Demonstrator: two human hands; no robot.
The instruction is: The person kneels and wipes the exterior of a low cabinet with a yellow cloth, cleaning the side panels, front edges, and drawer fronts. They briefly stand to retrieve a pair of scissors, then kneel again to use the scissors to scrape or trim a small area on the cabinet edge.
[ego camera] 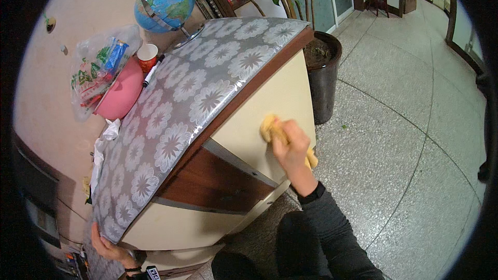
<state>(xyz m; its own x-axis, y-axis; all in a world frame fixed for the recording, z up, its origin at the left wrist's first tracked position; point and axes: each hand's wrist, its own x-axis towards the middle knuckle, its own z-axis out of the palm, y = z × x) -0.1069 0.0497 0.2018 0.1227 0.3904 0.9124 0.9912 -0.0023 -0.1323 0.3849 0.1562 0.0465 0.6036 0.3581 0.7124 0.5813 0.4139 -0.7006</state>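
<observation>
My right hand (290, 144) is closed around a crumpled yellow cloth (272, 128), pressed against the cream front panel (288, 89) of a wooden cabinet. Part of the cloth hangs out below the hand. Both hand and cloth are slightly blurred. At the lower left, my left hand (107, 247) rests on the edge of the cabinet top, its fingers over the grey floral table cover (167, 120) and nothing seen in its grasp. Between two cream panels lies a dark brown panel (214, 179) with grey strips along its sides.
On the cabinet top stand a globe (165, 6), a red paper cup (147, 56), a marker (153, 74), a pink basin (122, 91) with a plastic bag (97, 70), and crumpled white tissue (112, 129). A dark plant pot (323, 81) stands on the floor beside the cabinet.
</observation>
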